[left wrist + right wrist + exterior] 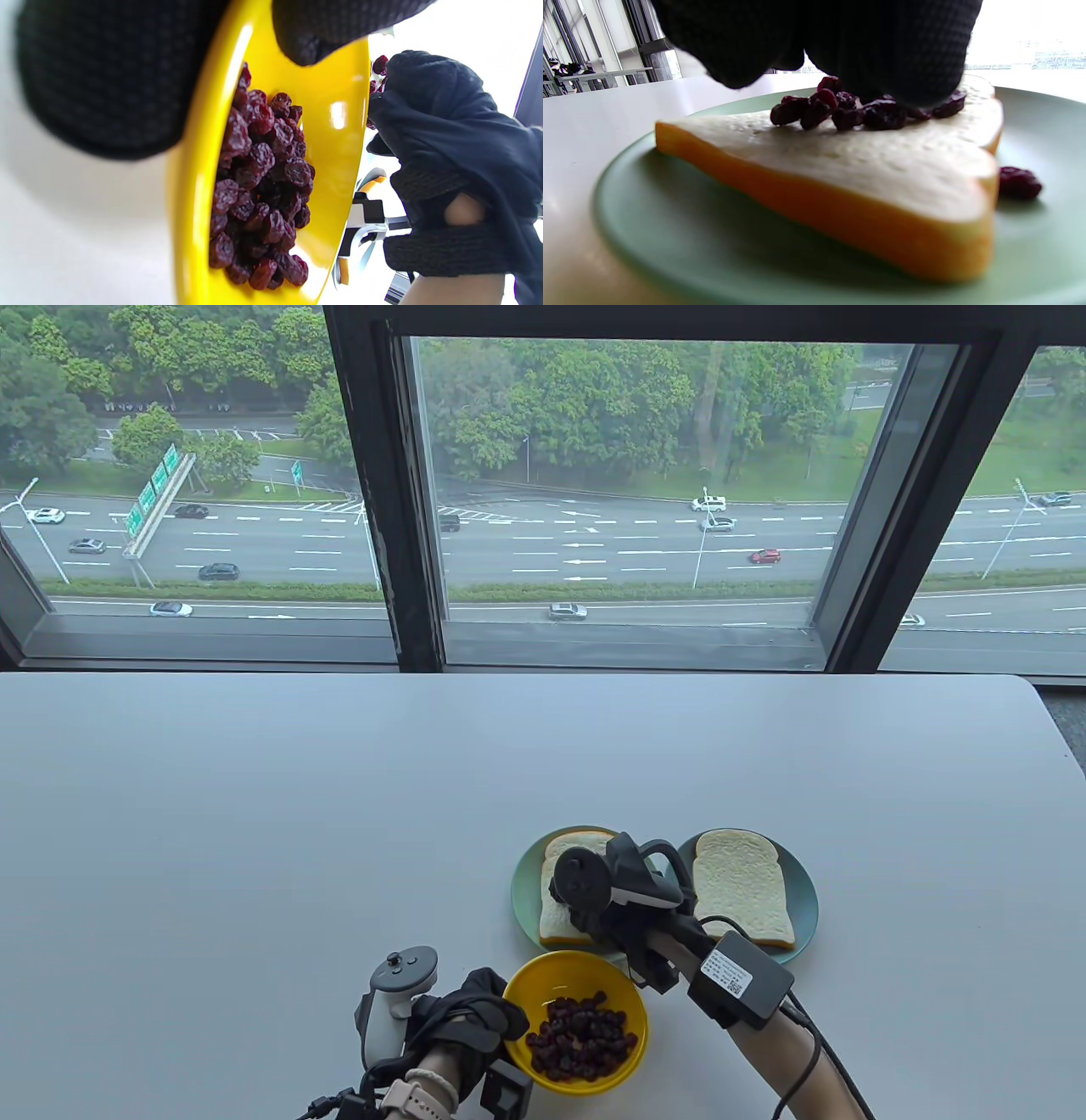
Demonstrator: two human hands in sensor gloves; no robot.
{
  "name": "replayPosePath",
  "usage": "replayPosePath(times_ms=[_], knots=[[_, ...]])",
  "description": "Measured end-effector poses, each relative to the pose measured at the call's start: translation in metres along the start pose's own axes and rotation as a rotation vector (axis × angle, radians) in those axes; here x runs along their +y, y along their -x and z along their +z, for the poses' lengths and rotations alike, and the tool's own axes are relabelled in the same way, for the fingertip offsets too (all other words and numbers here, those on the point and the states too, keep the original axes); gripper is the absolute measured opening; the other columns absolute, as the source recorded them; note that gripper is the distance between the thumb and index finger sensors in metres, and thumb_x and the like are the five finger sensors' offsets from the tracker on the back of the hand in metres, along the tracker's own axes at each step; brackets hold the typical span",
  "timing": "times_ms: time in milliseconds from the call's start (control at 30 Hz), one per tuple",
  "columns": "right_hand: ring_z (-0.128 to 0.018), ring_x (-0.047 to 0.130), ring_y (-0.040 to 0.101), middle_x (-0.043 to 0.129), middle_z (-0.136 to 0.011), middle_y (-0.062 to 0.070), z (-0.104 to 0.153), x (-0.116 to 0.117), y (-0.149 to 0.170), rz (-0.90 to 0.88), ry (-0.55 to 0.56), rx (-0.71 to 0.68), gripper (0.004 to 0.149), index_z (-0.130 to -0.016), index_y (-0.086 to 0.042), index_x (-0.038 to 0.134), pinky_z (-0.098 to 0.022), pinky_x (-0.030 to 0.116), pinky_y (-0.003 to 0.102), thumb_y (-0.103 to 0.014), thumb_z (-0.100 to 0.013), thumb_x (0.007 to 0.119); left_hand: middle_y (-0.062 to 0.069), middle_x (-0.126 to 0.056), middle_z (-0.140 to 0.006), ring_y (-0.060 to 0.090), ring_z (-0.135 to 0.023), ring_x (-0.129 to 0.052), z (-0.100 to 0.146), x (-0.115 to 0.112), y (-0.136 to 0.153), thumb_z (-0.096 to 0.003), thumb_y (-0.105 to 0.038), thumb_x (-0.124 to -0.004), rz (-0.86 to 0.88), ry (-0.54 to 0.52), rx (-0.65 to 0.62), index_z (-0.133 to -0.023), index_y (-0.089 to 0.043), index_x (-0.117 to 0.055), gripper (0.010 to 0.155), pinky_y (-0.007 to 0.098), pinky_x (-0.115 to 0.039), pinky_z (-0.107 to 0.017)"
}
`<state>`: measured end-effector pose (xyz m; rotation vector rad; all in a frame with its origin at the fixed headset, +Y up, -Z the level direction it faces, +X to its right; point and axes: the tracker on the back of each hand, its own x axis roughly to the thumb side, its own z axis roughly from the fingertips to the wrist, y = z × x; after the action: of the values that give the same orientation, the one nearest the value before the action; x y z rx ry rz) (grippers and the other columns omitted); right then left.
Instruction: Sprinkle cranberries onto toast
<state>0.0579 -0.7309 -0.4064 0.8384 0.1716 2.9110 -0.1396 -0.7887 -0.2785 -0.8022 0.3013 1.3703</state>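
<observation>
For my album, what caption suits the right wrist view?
Gloved fingers drop cranberries onto toast on a green plate; one berry rolled off.

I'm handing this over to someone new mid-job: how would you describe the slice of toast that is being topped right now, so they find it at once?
On the white table, past the yellow bowl of cranberries, sit two green plates side by side. The toast being topped lies on the left plate, under the right hand. Unlike the bare slice on the right plate, it carries a cluster of dark cranberries.

Yellow bowl (pixel 576 984), dark-red cranberries (pixel 582 1035), 2 green plates (pixel 524 891), black gloves.
</observation>
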Motion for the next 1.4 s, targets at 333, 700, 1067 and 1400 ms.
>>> replayPosePath(times_ms=[333,700,1067,1400], knots=[[-0.074,0.082,0.029,0.061,-0.094,0.012,0.034,-0.039,-0.009,-0.305,-0.048,-0.219,0.059,-0.091,-0.026,0.06,-0.047,0.088,0.032,-0.041,-0.037,0.077,0.02,-0.067,-0.065,0.035,-0.037,-0.08,0.001,-0.001,-0.001,-0.0386,-0.021,-0.079,0.03,-0.014,-0.029,-0.081,-0.019,-0.057,0.047,0.035,-0.097,-0.01],[-0.09,0.057,0.042,0.036,-0.102,0.019,0.067,-0.014,-0.064,-0.028,-0.378,-0.439,0.077,-0.099,-0.028,0.039,-0.058,0.078,0.038,-0.048,-0.035,0.077,0.02,-0.067,-0.066,0.035,-0.038,-0.08,0.005,0.005,-0.001,-0.0389,-0.02,-0.078,0.11,-0.057,-0.058,-0.081,-0.019,-0.056,0.048,0.035,-0.098,-0.011],[-0.087,0.064,0.034,0.044,-0.101,0.01,0.071,0.013,-0.079,0.24,-0.279,-0.445,0.073,-0.094,-0.034,0.047,-0.051,0.079,0.026,-0.041,-0.03,0.081,0.022,-0.066,-0.064,0.037,-0.035,-0.079,0.007,-0.005,-0.006,-0.0364,-0.018,-0.08,0.069,-0.072,-0.073,-0.079,-0.017,-0.058,0.048,0.037,-0.098,-0.009],[-0.055,0.092,0.02,0.08,-0.077,-0.005,0.081,0.0,-0.089,0.281,0.031,-0.469,0.04,-0.066,-0.036,0.078,-0.024,0.096,0.017,-0.029,-0.028,0.087,0.022,-0.066,-0.065,0.037,-0.036,-0.079,0.007,-0.003,-0.004,-0.0376,-0.019,-0.079,0.107,-0.037,-0.076,-0.08,-0.018,-0.057,0.048,0.036,-0.097,-0.009]])
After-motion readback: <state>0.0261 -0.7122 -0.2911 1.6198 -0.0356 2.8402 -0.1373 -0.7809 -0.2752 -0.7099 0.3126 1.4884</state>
